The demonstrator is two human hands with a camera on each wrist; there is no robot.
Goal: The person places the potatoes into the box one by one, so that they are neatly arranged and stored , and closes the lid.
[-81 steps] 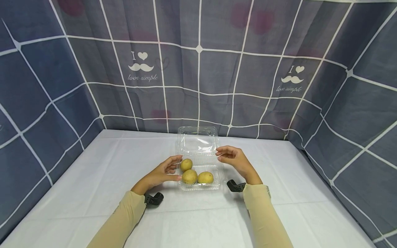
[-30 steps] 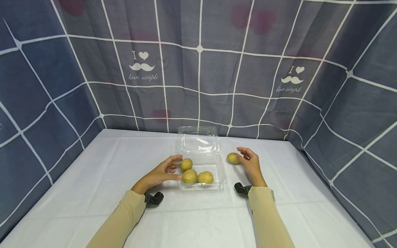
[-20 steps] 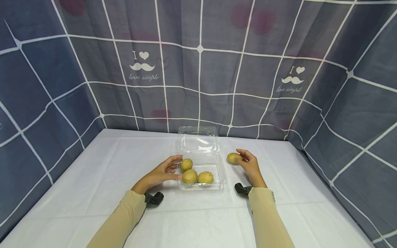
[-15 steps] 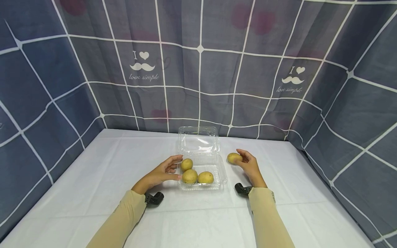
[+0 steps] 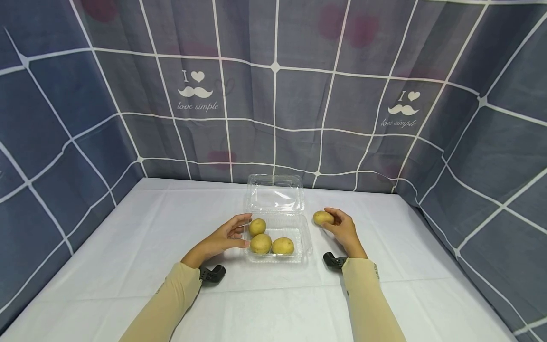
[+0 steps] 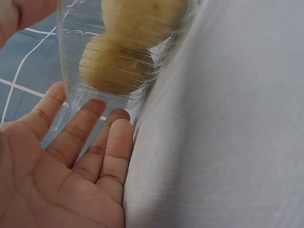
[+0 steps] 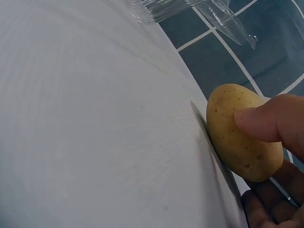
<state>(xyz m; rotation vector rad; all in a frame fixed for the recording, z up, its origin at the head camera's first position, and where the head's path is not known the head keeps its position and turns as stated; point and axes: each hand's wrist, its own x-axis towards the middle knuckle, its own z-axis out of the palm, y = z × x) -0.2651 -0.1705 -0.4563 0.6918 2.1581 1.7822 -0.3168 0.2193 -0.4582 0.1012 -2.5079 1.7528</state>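
1. Nearest, the left hand [image 5: 218, 241] rests along the left side of the clear container [image 5: 302, 237], fingers loosely extended with the thumb by the near corner; it grips no potato and seems only to be steadying the wall.
2. Along the container's front lie two potatoes, a left front potato [image 5: 260, 243] and a right front potato [image 5: 283, 245], side by side. These two places look filled.
3. Behind the left one sits a back-left potato [image 5: 257, 227], making three inside. The back-right part of the container holds nothing, so there appears to be room for one more.
4. Outside, just right of the container, the right hand [image 5: 345, 233] pinches a fourth potato [image 5: 322, 217], thumb over one face and fingers behind. It is low over the tabletop [image 5: 265, 304]; whether it touches the cloth I cannot tell. This is the one piece unsettled, and one moment does not show whether it is going in or has come out.
5. Farthest on the tabletop, the hinged lid [image 5: 273, 194] stands raised before the checked curtain [image 5: 239, 142]; closing, if wanted, is not yet done.
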